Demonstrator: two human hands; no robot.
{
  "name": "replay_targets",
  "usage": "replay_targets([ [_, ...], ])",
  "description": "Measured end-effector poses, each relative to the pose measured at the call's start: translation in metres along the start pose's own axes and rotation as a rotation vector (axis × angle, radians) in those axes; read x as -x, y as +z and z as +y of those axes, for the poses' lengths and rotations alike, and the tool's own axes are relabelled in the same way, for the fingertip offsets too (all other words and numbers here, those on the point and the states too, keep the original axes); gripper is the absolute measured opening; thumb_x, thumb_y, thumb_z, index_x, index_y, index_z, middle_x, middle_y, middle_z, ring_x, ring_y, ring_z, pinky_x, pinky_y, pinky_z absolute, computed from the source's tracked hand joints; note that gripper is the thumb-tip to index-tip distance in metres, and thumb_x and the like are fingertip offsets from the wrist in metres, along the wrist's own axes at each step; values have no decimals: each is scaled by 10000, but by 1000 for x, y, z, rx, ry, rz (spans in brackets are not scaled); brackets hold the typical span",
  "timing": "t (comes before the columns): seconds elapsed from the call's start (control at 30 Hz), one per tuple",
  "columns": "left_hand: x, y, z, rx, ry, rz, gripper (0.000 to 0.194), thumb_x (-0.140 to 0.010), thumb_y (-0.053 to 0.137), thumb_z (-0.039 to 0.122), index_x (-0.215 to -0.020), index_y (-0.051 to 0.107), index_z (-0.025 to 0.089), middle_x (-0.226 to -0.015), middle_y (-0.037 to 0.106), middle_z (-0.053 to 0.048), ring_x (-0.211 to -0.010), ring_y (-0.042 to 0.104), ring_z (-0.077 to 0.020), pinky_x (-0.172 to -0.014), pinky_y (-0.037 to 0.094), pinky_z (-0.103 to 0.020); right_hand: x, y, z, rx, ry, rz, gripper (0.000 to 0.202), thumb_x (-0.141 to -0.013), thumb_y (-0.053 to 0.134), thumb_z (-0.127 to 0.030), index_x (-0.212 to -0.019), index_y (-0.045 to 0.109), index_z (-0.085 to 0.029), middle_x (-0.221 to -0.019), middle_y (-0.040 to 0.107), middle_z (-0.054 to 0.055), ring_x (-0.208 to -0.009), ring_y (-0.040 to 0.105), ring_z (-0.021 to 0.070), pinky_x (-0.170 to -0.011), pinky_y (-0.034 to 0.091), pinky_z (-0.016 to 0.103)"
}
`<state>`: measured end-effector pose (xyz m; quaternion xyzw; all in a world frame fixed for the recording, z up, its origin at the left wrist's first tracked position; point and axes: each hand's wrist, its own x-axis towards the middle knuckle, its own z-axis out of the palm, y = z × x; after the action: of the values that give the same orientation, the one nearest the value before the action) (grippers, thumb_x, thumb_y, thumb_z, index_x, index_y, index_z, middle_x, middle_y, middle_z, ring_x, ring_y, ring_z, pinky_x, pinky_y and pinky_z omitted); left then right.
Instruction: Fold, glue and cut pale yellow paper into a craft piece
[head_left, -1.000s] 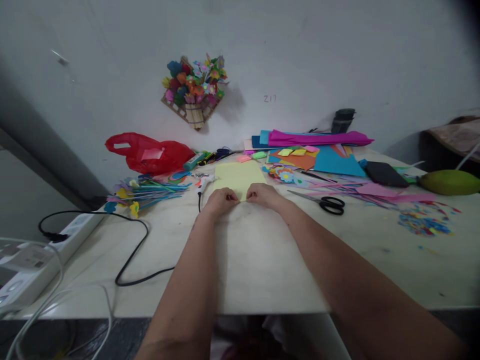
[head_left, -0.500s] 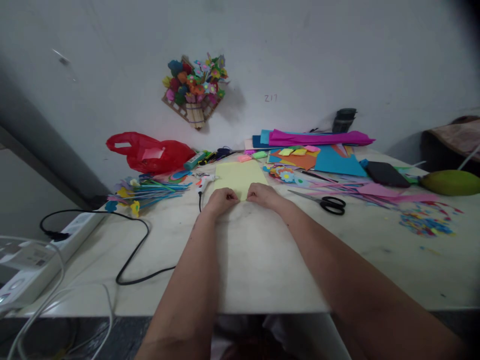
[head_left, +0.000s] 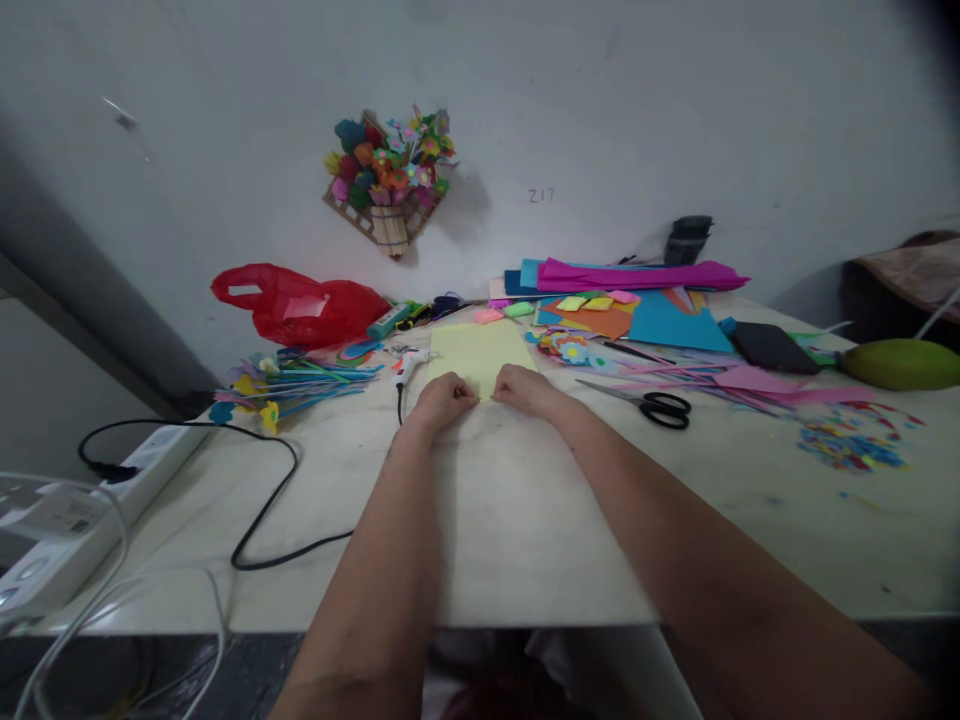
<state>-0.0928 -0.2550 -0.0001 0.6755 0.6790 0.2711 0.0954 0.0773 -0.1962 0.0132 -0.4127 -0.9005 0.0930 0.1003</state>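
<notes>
The left hand point(head_left: 448, 400) is curled nearly closed, its fingertips pinched on the near edge of a pale yellow sheet point(head_left: 480, 350) lying flat on the desk point(head_left: 540, 530). The right hand point(head_left: 519, 391), just beside it, is bent the same way, thumb and fingers together at that same edge. Past the sheet, on the pale wall point(head_left: 600, 120), I can read what looks like "217", written small by hand, right of a hanging flower decoration point(head_left: 390, 185).
</notes>
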Motion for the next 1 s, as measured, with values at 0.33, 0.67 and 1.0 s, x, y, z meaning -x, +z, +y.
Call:
replay_targets([
  [0.33,1,-1,5,-121,12,-16,126,-689,568,255,-744,642,169,-842,607,-38,-744,551,-142,-678,433,-246,1,0,-6,83,-25,31,218,-813,518,-330,-817,676,-179,-1035,609,88,-886,581,182,-658,391,236],
  [0.67,-2,1,2,-165,8,-17,122,-715,555,272,-732,625,174,-857,617,-54,-752,563,-162,-652,428,-256,-1,1,-12,131,27,29,271,-813,525,-396,-814,689,-181,-1007,618,104,-887,582,199,-659,399,250],
  [1.0,1,0,12,-291,-26,-35,152,-746,514,285,-748,623,180,-929,616,-72,-821,571,-182,-679,408,-267,-3,0,-11,57,95,3,262,-793,533,-398,-779,698,-195,-926,657,87,-831,600,183,-611,385,234],
])
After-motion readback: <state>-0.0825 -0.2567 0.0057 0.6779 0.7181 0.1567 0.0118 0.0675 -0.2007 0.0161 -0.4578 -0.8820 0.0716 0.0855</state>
